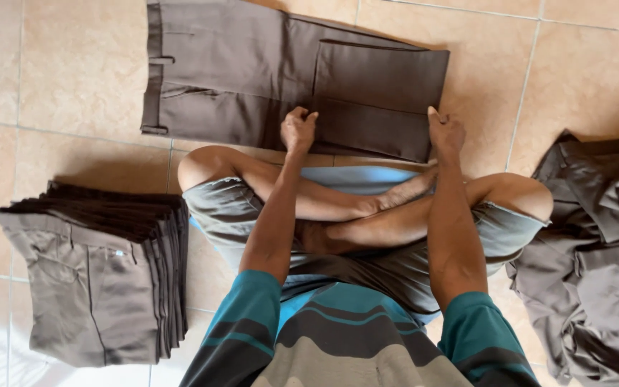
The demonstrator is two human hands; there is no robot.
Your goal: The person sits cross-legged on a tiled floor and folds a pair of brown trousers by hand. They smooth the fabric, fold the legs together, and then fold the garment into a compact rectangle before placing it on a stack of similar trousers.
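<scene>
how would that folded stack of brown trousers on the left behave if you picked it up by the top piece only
Probably only the top piece would lift: the stack of trousers shows many separate folded layers along its edge. That piece would likely droop and unfold, since the same cloth lies slumped in the loose pile. The whole stack looks fairly heavy and seems to need two hands underneath.

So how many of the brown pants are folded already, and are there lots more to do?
A tall folded stack already sits on the floor, too many to count. One pair of trousers is half folded right now, with the left hand and right hand pressing its near edge. The unfolded heap is left, so quite a few remain.
</scene>
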